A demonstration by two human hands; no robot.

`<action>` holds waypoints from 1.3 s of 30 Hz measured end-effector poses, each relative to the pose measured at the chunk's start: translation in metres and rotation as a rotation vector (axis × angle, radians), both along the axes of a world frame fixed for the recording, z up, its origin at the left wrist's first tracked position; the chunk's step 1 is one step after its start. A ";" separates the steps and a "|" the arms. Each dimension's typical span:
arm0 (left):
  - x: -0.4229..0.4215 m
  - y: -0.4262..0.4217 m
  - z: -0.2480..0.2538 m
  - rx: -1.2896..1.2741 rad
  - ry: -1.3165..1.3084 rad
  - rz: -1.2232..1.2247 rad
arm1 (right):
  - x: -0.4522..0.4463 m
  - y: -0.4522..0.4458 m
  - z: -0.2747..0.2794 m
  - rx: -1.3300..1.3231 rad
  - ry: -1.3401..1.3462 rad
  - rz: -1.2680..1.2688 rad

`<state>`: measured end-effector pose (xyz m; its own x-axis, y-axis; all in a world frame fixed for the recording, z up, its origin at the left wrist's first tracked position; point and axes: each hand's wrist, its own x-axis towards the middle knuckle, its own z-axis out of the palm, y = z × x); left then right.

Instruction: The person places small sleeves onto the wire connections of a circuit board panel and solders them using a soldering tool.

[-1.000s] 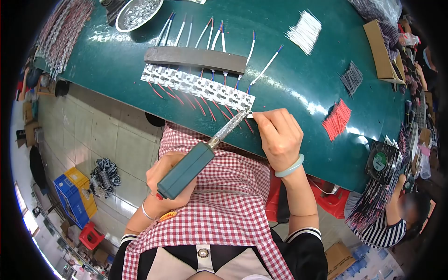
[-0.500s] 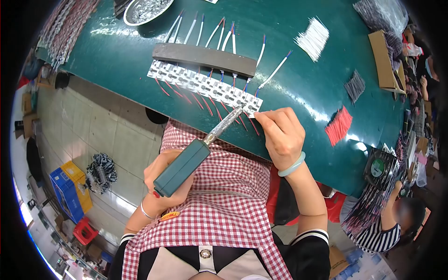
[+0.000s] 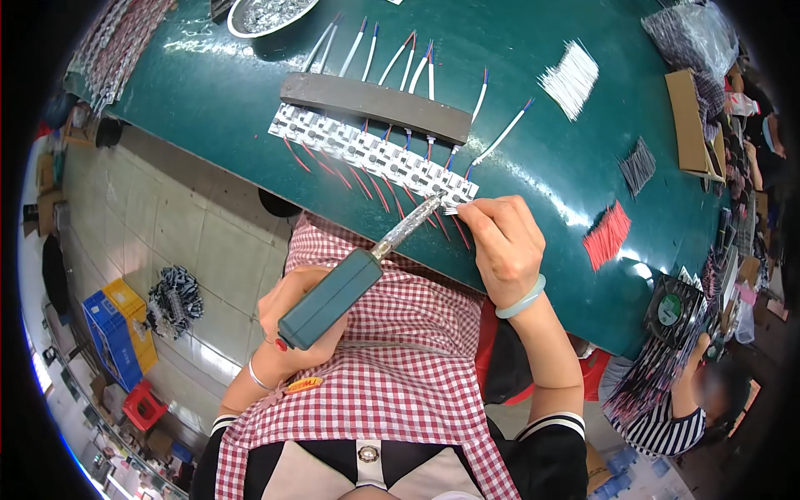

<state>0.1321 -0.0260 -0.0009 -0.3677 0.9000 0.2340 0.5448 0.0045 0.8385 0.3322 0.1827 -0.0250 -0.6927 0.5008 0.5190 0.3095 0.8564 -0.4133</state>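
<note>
My left hand (image 3: 287, 304) is wrapped around the dark green body of a soldering gun (image 3: 331, 298). Its metal tip rests at the right end of a strip of white circuit boards (image 3: 371, 154). At that same end, my right hand (image 3: 507, 237) pinches its thumb and forefinger together. A small whitish piece shows at the fingertips, too small to name. Red wires (image 3: 360, 183) stick out along the near side of the strip. A dark bar (image 3: 375, 107) lies along its far side, over white-sheathed cables (image 3: 400, 62) with coloured ends.
On the green table (image 3: 208, 108) lie white wires (image 3: 569, 79), grey wires (image 3: 637, 167) and red wires (image 3: 607, 235) in bundles. A metal bowl (image 3: 265, 17) stands at the back, a cardboard box (image 3: 690, 125) at the right. Another person (image 3: 667, 425) sits at lower right.
The view has shifted slightly, so the strip appears a little lower and further right. The soldering gun's tip stays by the strip's right end. A whitish piece now shows at my right fingertips.
</note>
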 end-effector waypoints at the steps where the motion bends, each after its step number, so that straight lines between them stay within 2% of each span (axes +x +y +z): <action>1: 0.000 0.000 0.001 -0.006 0.009 -0.004 | 0.000 0.001 0.000 0.007 0.000 0.003; 14: -0.005 -0.001 0.001 -0.034 -0.058 -0.027 | -0.006 0.003 0.006 0.005 -0.041 0.040; 39: 0.000 0.001 0.000 -0.016 0.026 -0.025 | 0.002 0.004 0.003 -0.104 -0.060 -0.005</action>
